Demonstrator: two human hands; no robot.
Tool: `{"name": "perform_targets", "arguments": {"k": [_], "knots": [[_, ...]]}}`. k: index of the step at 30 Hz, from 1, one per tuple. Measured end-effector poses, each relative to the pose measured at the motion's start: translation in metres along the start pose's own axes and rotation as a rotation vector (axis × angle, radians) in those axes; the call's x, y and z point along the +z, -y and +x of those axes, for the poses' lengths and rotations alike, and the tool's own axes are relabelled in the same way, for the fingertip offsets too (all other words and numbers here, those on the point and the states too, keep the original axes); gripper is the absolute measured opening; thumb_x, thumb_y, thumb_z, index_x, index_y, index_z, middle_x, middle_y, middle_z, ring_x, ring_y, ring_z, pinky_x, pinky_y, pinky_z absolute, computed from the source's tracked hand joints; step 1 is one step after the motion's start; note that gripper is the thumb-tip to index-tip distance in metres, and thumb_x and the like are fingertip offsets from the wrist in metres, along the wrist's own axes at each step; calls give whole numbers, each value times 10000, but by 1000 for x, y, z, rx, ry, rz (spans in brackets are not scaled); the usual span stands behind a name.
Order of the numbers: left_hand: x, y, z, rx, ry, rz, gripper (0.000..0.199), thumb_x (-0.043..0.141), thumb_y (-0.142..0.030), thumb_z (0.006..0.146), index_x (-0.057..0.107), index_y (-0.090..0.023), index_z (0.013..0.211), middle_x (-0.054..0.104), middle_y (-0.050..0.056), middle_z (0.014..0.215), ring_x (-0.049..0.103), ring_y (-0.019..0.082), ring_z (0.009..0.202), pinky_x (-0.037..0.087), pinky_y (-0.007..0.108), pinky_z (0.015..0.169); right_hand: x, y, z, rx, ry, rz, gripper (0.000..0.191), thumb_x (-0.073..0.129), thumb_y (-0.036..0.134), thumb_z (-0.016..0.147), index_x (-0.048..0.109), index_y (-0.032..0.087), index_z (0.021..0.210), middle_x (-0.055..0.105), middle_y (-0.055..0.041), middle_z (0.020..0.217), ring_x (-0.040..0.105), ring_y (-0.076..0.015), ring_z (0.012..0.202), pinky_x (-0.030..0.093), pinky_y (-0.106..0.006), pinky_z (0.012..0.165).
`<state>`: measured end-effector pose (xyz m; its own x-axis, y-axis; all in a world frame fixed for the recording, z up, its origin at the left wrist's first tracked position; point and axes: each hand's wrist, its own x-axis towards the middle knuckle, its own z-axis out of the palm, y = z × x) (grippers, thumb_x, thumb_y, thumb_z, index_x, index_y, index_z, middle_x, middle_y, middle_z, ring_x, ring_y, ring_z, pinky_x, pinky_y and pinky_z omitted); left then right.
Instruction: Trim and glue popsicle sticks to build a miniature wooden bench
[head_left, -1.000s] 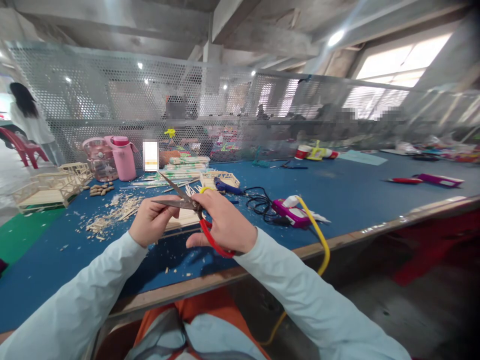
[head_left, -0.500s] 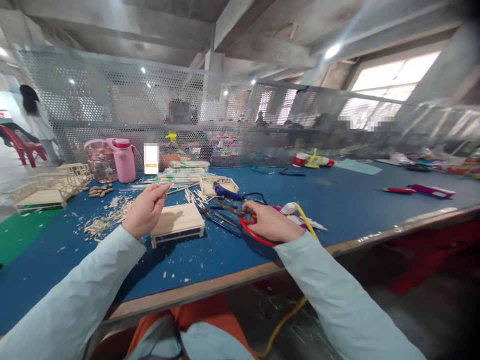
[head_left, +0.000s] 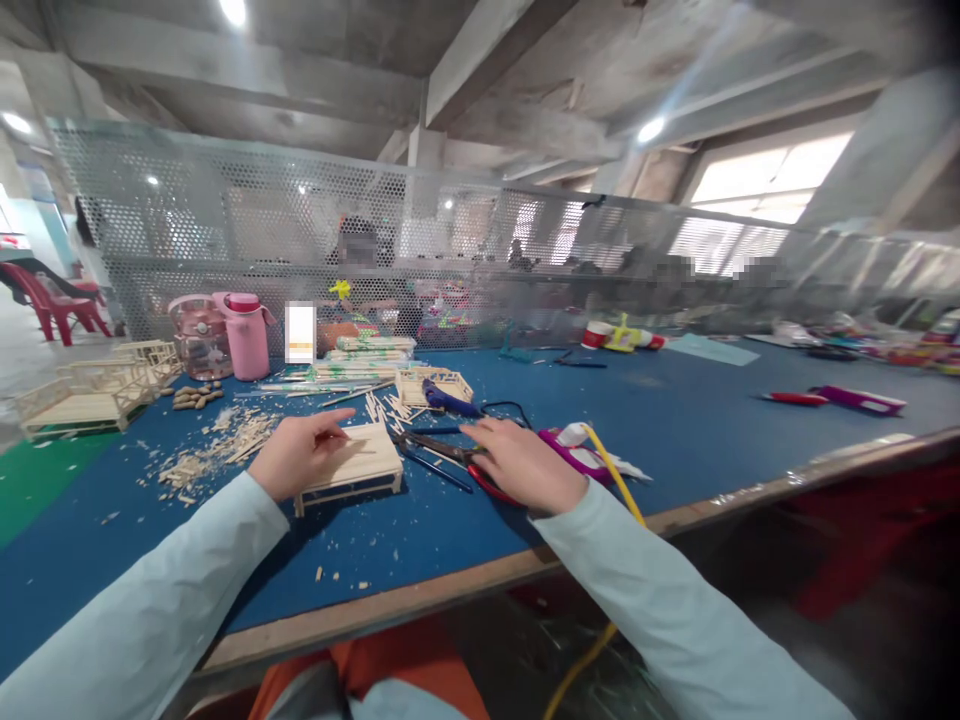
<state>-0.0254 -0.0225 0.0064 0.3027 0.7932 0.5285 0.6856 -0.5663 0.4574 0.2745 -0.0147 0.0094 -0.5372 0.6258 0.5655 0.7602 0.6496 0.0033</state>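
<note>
A small model bed of pale wooden sticks (head_left: 367, 455) stands on the blue table in front of me. My left hand (head_left: 300, 452) is at its left side, index finger stretched out above the top and the other fingers loosely curled; nothing shows in its grip. A thin sliver lies on the bed's top. To the right, my right hand (head_left: 525, 462) rests over red-handled scissors (head_left: 491, 483), its fingers stretched out and partly covering the handles. The dark blades point left, beside blue-handled pliers (head_left: 442, 472).
Behind lie a blue glue gun (head_left: 448, 398), a stick frame (head_left: 409, 385) and bundled sticks (head_left: 367, 360). Wood scraps (head_left: 225, 445), peanuts (head_left: 196, 396), a pink bottle (head_left: 247, 340) and finished stick models (head_left: 82, 395) are leftward. A purple tool (head_left: 574, 455) with yellow cord lies right.
My right hand has lowered the scissors to the table and loosened its fingers. My left hand has gone from a pinch to an outstretched index finger, lower over the bed.
</note>
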Motion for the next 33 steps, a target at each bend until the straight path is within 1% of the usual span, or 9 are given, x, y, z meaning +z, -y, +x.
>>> {"name": "perform_targets", "arguments": {"k": [3,6,9,15,19,22,26,29,33], "knots": [[3,-9,7,48,5,-18,358,488,-238,780,616,-180,1109,732,44,801,656,166,681,485,257,657,-11,39,29,-24,61,105,285,478,249,856,598,156,1097,649,-96,1060,596,-206,969,458,-338,820],[4,-14,18,94,7,-25,363,487,-208,780,609,-174,1119,732,48,815,656,170,696,482,264,671,-7,60,63,-96,126,238,233,527,245,834,639,129,1002,692,-59,832,620,-156,751,450,-260,680],[6,-11,29,99,11,-36,346,497,-198,778,621,-169,1099,733,56,822,658,179,701,484,274,672,7,56,86,-143,146,293,143,546,181,815,677,123,817,680,-42,713,588,-119,633,412,-223,616],[8,1,40,-8,42,-30,304,510,-208,788,639,-181,1062,731,43,797,653,176,699,487,279,682,34,34,103,-143,171,367,88,600,174,772,675,129,782,677,-44,714,588,-129,669,415,-231,638],[-8,17,32,-13,-61,1,308,516,-246,782,640,-215,1062,663,73,1082,586,216,985,441,342,855,53,27,103,-62,123,429,124,551,158,800,653,136,733,666,-45,729,589,-136,699,429,-243,667],[-17,36,15,-348,-264,-66,341,434,-354,822,658,-171,1002,664,95,1007,584,216,918,452,343,784,64,21,97,-3,133,521,130,528,162,812,639,150,744,676,-44,796,606,-139,744,442,-247,700],[-11,50,-9,-812,-107,-535,551,493,-556,738,633,-110,1030,535,-13,531,427,105,439,322,222,411,69,16,90,34,217,551,178,479,224,852,645,173,812,688,-24,779,620,-126,693,445,-230,658],[-3,46,-17,-903,-56,-821,586,541,-594,695,631,-108,1009,442,-57,456,374,77,412,290,201,411,69,16,87,26,230,534,194,460,225,860,646,177,829,690,-22,771,626,-124,681,446,-222,637],[-1,40,-18,-932,-126,-911,525,602,-569,662,665,-124,933,563,-4,550,460,91,476,374,227,477,67,18,87,9,209,514,195,460,221,854,651,195,823,701,-28,776,644,-137,685,465,-230,630]]}}
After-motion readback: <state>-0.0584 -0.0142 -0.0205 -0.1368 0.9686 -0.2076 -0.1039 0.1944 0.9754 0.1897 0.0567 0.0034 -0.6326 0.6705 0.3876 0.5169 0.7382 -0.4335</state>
